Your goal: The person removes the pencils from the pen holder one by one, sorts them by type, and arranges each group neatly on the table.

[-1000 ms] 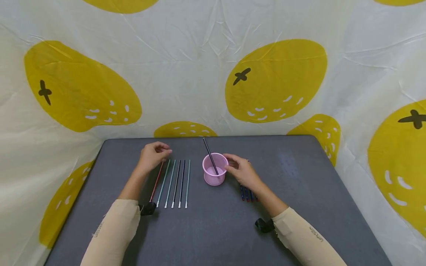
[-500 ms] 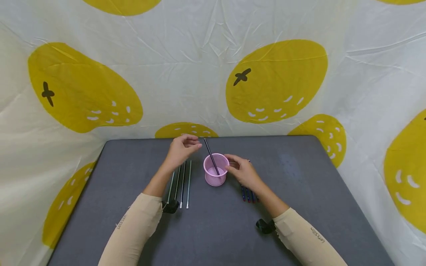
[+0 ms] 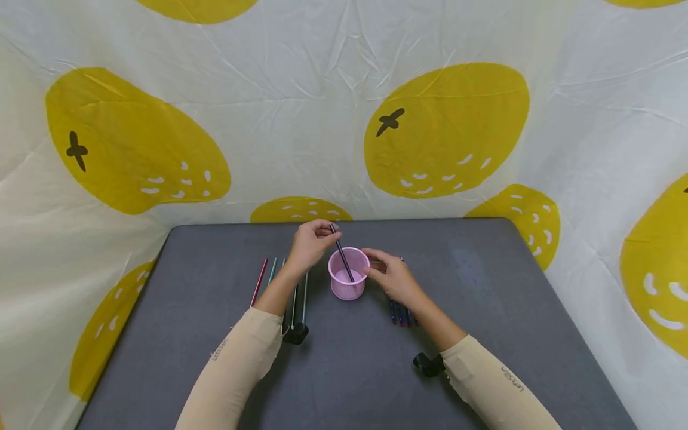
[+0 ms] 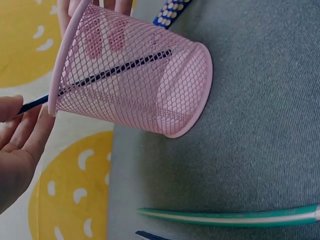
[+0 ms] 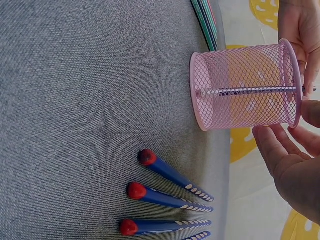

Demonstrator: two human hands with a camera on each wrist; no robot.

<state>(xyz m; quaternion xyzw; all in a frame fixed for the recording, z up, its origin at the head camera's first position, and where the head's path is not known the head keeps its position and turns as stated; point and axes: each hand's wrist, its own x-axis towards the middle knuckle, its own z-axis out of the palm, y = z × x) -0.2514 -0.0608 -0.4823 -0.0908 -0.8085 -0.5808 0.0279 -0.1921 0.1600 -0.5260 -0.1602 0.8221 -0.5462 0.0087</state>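
A pink mesh pen cup (image 3: 346,291) stands upright on the table with a dark pencil (image 3: 344,263) leaning inside it. My left hand (image 3: 312,246) pinches the pencil's upper end above the rim; thumb and fingers close on it in the left wrist view. My right hand (image 3: 395,279) holds the cup at its rim and right side, fingers against the outer mesh (image 5: 250,85). Under my left forearm lies a row of slim pencils, among them a red pencil (image 3: 259,282) and a teal pencil (image 4: 230,217); the arm partly hides them.
Several blue pencils (image 5: 165,197) with pale dots and red ends lie beside the right forearm, partly hidden in the head view. The dark grey table (image 3: 484,310) ends at a white curtain (image 3: 301,137) printed with yellow fruit.
My left hand has moved right from above the pencil row to the cup and taken hold of the dark pencil's top. The right hand stays on the cup.
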